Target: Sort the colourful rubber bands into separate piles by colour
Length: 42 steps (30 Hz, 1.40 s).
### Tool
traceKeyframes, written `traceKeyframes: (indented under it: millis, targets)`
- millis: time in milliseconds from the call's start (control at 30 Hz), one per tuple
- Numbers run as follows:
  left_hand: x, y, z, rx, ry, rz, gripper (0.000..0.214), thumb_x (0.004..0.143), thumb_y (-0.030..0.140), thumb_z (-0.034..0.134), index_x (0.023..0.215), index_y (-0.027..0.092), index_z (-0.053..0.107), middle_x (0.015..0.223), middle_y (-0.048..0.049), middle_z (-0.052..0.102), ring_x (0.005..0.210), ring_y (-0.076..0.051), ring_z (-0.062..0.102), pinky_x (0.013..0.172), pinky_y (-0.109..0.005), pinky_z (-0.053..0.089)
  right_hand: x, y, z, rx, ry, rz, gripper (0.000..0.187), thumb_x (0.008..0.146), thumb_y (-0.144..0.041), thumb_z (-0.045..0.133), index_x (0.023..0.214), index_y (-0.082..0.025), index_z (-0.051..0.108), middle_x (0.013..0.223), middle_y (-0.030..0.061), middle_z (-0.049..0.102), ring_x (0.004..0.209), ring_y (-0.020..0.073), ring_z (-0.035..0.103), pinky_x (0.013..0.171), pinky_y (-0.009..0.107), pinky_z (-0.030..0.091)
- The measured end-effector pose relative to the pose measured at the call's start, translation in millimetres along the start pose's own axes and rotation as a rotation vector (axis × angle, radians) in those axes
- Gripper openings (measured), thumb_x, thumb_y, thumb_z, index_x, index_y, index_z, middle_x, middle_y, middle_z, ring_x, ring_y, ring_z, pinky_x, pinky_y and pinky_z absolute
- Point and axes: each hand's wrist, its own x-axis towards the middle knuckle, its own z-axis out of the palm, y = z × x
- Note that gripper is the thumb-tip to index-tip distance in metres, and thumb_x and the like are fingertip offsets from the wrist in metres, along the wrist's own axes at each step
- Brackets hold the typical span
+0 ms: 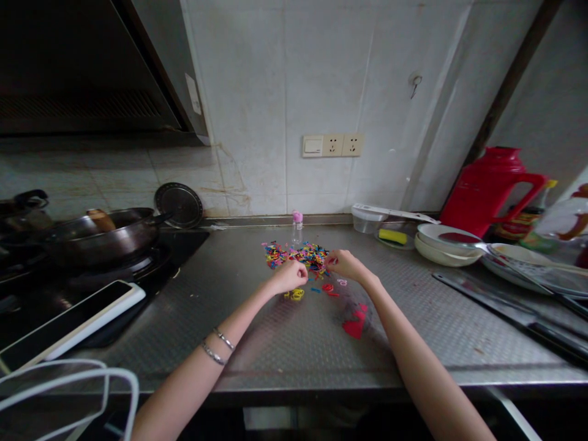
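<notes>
A heap of tiny multicoloured pieces (pixel 312 256), which look like small rubber bands, is spread on the metal counter. My left hand (pixel 289 277) is closed at the near left side of the heap, its fingertips curled together; whatever they hold is hidden. At the heap's right edge, my right hand (pixel 343 263) pinches something too small to name. Just below the left hand lies a cluster of yellow bands (pixel 294 294). Red bands (pixel 327 288), a few blue bands (pixel 315 290) and pale pink bands (pixel 342 282) form separate little groups between the hands.
Behind the heap stands a small clear bottle with a pink cap (pixel 297 226). A clear bag with red print (pixel 354 324) lies by my right forearm. Left are a phone-like white device (pixel 92 318) and a pan (pixel 105 236); right, bowls (pixel 445 245), a knife (pixel 496 306) and a red thermos (pixel 487 190).
</notes>
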Motion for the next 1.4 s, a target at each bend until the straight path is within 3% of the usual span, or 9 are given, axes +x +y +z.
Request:
traceKeyframes:
  millis: [233,433,700,1000,1267,1400]
  targets:
    - [-5,12,20.2,0.137,-0.008,0.043,0.017,0.068,0.022,0.054,0.076,0.017,0.067,0.071,-0.0036,0.065,0.063,-0.013,0.055,0.057,-0.021,0.036,2,2,4,0.055,-0.117,-0.055,0.022,0.062,-0.015,0.052,0.073,-0.018,0.070,0.071,0.0025,0.068,0.068,0.0132,0.059,0.059,0.017,0.039]
    - [-6,12,21.5,0.151,-0.019,0.048,0.021,0.066,0.023,0.057,0.084,0.018,0.068,0.075,-0.0043,0.065,0.067,-0.015,0.057,0.059,-0.022,0.037,0,-2,5,0.075,-0.186,-0.089,0.021,0.061,-0.015,0.052,0.072,-0.017,0.070,0.067,0.0012,0.067,0.063,0.0123,0.058,0.055,0.018,0.039]
    - [-5,12,22.8,0.121,-0.042,0.092,0.019,0.067,0.020,0.053,0.078,0.017,0.068,0.072,-0.0046,0.066,0.064,-0.014,0.056,0.058,-0.022,0.036,2,-3,12,0.047,-0.159,-0.082,0.020,0.061,-0.017,0.055,0.074,-0.019,0.070,0.071,0.0010,0.068,0.066,0.0128,0.059,0.060,0.018,0.041]
    - [-6,11,16.8,0.138,-0.050,0.038,0.018,0.065,0.019,0.055,0.076,0.017,0.069,0.070,-0.0036,0.066,0.063,-0.014,0.056,0.056,-0.021,0.035,4,-7,18,0.082,-0.156,-0.158,0.022,0.065,-0.016,0.054,0.081,-0.019,0.069,0.079,0.0024,0.068,0.072,0.0137,0.059,0.065,0.019,0.042]
    - [-1,6,18.0,0.012,-0.062,0.069,0.023,0.066,0.026,0.057,0.083,0.015,0.069,0.067,-0.0023,0.064,0.057,-0.011,0.051,0.053,-0.020,0.033,6,-5,28,0.062,-0.183,-0.221,0.020,0.068,-0.016,0.052,0.081,-0.018,0.068,0.078,0.0036,0.067,0.073,0.0133,0.058,0.068,0.020,0.041]
    - [2,1,10.4,-0.114,-0.001,0.095,0.024,0.071,0.028,0.053,0.081,0.013,0.069,0.070,-0.0038,0.066,0.060,-0.012,0.052,0.056,-0.021,0.036,6,-5,30,0.049,-0.168,-0.221,0.017,0.071,-0.016,0.051,0.078,-0.017,0.066,0.079,0.0046,0.066,0.074,0.0131,0.057,0.068,0.020,0.040]
